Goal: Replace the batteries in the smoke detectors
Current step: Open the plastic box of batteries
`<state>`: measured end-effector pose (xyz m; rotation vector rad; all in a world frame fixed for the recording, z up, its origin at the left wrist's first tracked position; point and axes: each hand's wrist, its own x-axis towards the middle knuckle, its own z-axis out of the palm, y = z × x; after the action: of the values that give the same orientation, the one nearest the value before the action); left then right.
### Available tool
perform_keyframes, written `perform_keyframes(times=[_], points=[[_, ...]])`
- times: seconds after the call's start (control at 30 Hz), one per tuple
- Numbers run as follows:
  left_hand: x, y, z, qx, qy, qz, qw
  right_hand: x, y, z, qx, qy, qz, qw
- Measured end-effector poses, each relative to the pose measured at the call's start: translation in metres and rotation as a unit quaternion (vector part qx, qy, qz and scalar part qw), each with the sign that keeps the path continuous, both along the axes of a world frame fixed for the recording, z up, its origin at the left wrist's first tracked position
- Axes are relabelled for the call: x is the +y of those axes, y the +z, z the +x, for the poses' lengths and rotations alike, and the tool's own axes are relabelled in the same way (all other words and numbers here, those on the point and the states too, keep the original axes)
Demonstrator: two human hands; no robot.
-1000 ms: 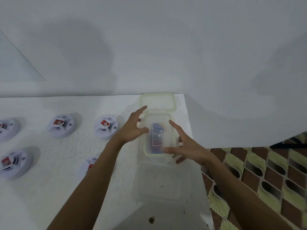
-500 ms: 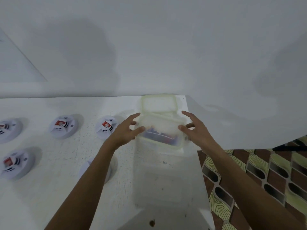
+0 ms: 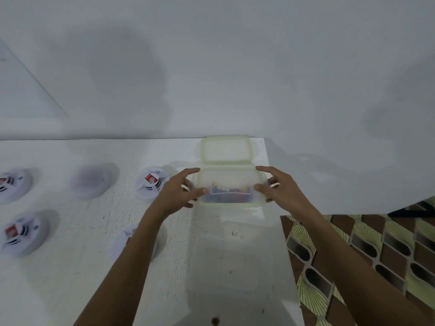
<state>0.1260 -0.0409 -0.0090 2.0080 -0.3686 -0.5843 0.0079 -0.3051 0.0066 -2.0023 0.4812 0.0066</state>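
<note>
Clear plastic box (image 3: 229,182) of batteries (image 3: 229,193), caught between left hand (image 3: 176,194) and right hand (image 3: 280,191), each grip curled round one short end with the thumb on the near wall. Found at the far right of the table (image 3: 70,267), just in front of its loose lid (image 3: 227,149); hard to tell whether lifted or resting. Keep level to avoid spilling over the open top. Carry low toward the smoke detectors (image 3: 151,183) spread well to the left, and set down beside them, away from the table's right edge. Loosen both grips only after settling the base flat.
</note>
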Motion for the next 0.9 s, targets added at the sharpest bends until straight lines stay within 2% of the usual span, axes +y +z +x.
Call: perform_keyframes(times=[0.1,0.33,0.5,0.67,0.9], points=[[0.001,0.006,0.004,-0.047,-0.015,0.031,0.998,-0.003,0.009,0.002,-0.005,0.0,-0.023,1.0],[-0.004,0.045,0.026,-0.088,0.007,-0.026,0.996,-0.017,0.039,0.034,-0.056,0.008,-0.056,0.997],[-0.027,0.052,0.071,-0.11,0.014,0.002,0.994,-0.031,0.048,0.083,-0.055,0.018,-0.091,0.994],[-0.05,0.027,0.109,-0.149,-0.008,0.093,0.984,-0.042,0.034,0.125,0.001,0.031,-0.121,0.992],[-0.061,-0.023,0.122,-0.14,-0.048,0.207,0.967,-0.049,-0.022,0.149,0.087,0.071,-0.178,0.978]])
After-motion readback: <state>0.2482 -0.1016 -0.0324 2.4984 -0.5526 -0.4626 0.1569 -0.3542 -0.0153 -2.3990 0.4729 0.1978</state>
